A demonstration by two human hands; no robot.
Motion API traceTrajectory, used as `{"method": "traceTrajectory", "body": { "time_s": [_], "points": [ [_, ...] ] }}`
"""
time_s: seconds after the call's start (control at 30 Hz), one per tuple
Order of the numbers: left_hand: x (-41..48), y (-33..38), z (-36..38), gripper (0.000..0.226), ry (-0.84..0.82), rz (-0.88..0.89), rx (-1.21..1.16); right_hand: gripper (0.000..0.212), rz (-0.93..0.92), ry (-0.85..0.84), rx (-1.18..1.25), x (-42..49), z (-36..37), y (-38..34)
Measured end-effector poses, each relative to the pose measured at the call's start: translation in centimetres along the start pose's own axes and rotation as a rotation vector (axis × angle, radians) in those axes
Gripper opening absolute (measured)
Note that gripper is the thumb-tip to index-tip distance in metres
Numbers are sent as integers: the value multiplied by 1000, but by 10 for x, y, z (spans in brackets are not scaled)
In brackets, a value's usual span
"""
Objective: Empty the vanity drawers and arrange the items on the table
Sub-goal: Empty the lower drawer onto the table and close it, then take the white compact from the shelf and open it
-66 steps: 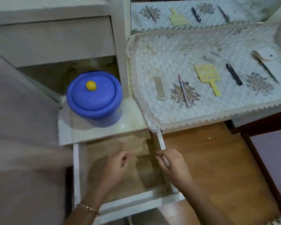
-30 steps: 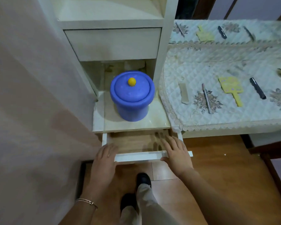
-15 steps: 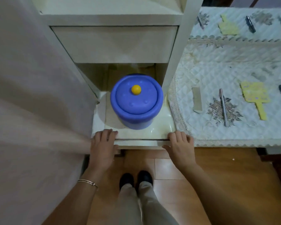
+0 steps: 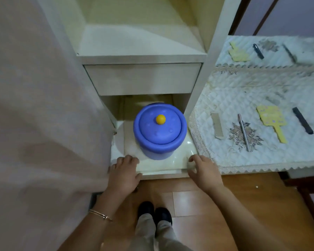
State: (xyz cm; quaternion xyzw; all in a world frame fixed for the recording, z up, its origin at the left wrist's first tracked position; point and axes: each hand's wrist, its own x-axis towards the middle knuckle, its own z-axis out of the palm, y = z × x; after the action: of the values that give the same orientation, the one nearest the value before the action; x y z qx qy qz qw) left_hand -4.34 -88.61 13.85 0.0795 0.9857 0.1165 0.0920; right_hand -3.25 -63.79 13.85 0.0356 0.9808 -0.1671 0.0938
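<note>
The lower vanity drawer (image 4: 161, 173) is pushed in under the cream shelf (image 4: 170, 164). My left hand (image 4: 124, 173) rests on the shelf's front left corner, fingers spread and holding nothing. At the front right corner my right hand (image 4: 204, 172) hovers, fingers apart and empty. A blue lidded pot (image 4: 159, 130) with a yellow knob stands on the shelf between and beyond my hands. Above it the upper drawer (image 4: 143, 78) is closed. On the quilted table cover (image 4: 252, 98) lie a small comb (image 4: 217, 128), a metal stick (image 4: 244, 132), a yellow hand mirror (image 4: 273, 121) and a black comb (image 4: 302, 120).
A pale wall (image 4: 34, 105) fills the left side, close to my left arm. A mirror (image 4: 270, 49) behind the table reflects the laid-out items. Wooden floor (image 4: 243, 205) and my feet (image 4: 154, 212) are below. An open shelf compartment (image 4: 134, 33) sits above the upper drawer.
The lower drawer, open and empty before, has been pushed shut by both hands. My hands have since lifted from its front to the shelf edge, the right one loosening off it.
</note>
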Motion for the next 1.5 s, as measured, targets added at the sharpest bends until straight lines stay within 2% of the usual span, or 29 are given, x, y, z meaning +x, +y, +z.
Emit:
{"method": "traceTrajectory", "body": {
  "time_s": [0.07, 0.13, 0.2, 0.23, 0.3, 0.4, 0.57, 0.7, 0.83, 0.9, 1.03, 1.23, 1.33, 1.5],
  "points": [
    [-1, 4, -19, 33, -26, -73, -349, 12, 23, 108, 191, -4, -21, -9],
    [-2, 11, -42, 23, 125, -148, -620, 7, 20, 269, 364, -4, -45, -25],
    [-1, 20, -67, 27, 331, -163, -693, 6, -50, 395, 483, 0, -69, -51],
    [2, 23, -77, 34, 382, -158, -693, 8, -102, 422, 521, 5, -80, -64],
    [8, 28, -94, 52, 400, -98, -634, 23, -209, 397, 538, 18, -96, -89],
    [20, 29, -99, 72, 255, 3, -572, 44, -264, 306, 403, 44, -100, -110],
    [27, 26, -97, 75, 151, 60, -561, 29, -276, 301, 282, 55, -91, -119],
    [28, 23, -99, 90, 129, 97, -579, 23, -240, 351, 411, 44, -99, -114],
    [39, 30, -105, 77, 173, 158, -505, 5, -118, 464, 670, 26, -117, -96],
    [51, 39, -109, 67, 129, 225, -410, 7, -62, 496, 735, 19, -123, -83],
    [78, 61, -119, 63, -125, 291, -57, 12, 28, 532, 783, 11, -131, -60],
    [96, 82, -133, 49, -399, 295, 237, 19, 48, 553, 818, 1, -135, -43],
    [94, 85, -137, 45, -394, 323, 284, 16, 50, 552, 809, 1, -134, -39],
    [82, 81, -136, 35, -249, 328, 213, 22, 36, 539, 834, 4, -132, -47]
  ]
}}
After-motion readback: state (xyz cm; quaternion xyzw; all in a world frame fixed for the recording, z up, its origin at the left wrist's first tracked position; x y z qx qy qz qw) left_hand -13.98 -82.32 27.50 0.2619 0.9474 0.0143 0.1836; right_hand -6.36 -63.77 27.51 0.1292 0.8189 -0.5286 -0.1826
